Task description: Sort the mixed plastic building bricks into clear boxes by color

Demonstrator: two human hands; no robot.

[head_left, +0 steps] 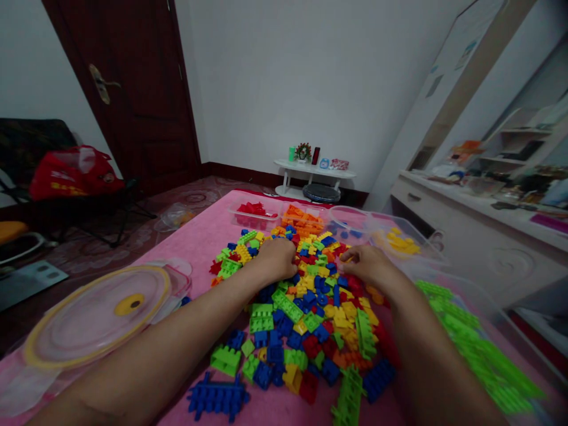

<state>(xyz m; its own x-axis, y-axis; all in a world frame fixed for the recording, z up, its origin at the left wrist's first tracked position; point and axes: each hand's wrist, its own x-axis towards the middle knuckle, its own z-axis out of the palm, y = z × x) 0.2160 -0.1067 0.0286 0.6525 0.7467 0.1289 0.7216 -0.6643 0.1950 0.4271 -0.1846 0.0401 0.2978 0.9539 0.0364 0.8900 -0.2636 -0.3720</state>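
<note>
A large heap of toy building bricks (306, 302) in green, blue, yellow, red and orange spreads over the pink cloth. At the far left part of the heap, my left hand (277, 259) is closed, its fingers curled down among the bricks; whatever they grip is hidden. My right hand (364, 264) reaches into the heap's right side, thumb and fingers bent together beside red and yellow bricks. Any piece between those fingertips is too small to make out. Nearest me lie a long blue brick (218, 396) and a long green brick (348, 395).
Clear tubs along the far edge hold red bricks (254, 212), orange bricks (302, 220), blue bricks (345, 229) and yellow bricks (402, 241). Long green bricks (479, 349) fill a tub at right. A round yellow-rimmed lid (95, 313) lies left on the pink cloth (195, 231).
</note>
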